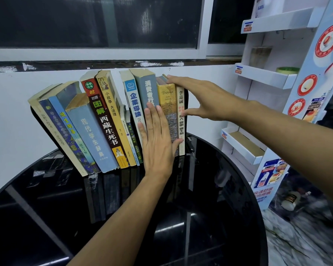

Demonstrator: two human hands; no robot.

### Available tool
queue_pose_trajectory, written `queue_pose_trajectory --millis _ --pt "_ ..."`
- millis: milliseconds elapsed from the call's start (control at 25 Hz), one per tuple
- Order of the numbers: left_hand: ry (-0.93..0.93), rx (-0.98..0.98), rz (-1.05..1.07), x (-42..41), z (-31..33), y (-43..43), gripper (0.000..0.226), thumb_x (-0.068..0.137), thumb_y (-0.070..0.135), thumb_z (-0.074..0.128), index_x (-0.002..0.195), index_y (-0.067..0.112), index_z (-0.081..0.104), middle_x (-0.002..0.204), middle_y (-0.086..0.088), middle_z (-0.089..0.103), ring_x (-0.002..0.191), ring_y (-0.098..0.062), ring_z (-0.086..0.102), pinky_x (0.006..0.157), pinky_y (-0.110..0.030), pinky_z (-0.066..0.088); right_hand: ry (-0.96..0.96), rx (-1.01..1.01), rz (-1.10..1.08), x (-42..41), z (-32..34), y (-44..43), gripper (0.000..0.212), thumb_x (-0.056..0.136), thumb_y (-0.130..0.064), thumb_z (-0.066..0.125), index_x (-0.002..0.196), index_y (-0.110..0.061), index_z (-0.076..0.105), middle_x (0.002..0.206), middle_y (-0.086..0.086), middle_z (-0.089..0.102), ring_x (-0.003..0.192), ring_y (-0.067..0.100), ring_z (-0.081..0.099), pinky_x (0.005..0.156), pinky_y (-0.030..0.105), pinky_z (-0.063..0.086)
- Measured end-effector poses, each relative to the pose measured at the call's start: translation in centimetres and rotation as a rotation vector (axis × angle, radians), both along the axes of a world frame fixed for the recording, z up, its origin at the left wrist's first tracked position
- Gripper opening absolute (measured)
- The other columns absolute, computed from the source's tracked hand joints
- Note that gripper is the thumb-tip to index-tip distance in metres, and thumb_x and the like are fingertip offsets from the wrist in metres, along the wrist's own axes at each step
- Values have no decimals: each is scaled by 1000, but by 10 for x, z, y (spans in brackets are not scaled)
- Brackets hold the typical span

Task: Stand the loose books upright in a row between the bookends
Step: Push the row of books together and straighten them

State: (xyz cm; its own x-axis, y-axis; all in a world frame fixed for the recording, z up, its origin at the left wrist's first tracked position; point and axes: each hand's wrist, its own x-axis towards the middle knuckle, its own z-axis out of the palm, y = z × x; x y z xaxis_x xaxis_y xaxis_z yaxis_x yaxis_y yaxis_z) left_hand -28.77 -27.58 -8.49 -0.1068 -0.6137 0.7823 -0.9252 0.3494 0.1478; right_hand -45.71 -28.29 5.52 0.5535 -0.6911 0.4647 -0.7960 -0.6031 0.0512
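Note:
A row of books (96, 127) stands on the round black glass table (210, 217), spines toward me, most leaning left. A black bookend (33, 112) shows behind the leftmost book; the right bookend (186, 112) is a dark edge behind the white-spined book (181, 121). My left hand (158, 143) lies flat, fingers together, against the spines of the grey book (149, 89) and the yellow Troyka book (168, 104). My right hand (196, 96) reaches in from the right, fingers on the tops of the rightmost books, thumb at the white spine.
A white wall and dark window stand right behind the books. A white cardboard display rack (267, 77) with shelves stands close on the right, holding a roll of tape (287, 70). A small jar (291, 200) sits on the floor by the rack.

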Motion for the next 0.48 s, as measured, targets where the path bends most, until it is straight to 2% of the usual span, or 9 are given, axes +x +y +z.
queue_pose_trajectory --millis 200,480 --pt "11 5 -5 0 0 0 112 89 58 61 157 0 -7 163 -21 -18 150 -29 -24 123 -48 -10 -11 -16 -16 2 -1 -1 94 82 -28 82 157 -24 26 162 -6 32 144 14 36 110 19 24" --pt "5 1 2 1 0 -1 113 88 60 60 156 1 -8 161 -18 -22 149 -29 -25 124 -49 -6 -22 -8 -19 3 -2 0 95 82 -27 82 157 -25 24 162 -7 32 144 14 36 111 22 26"
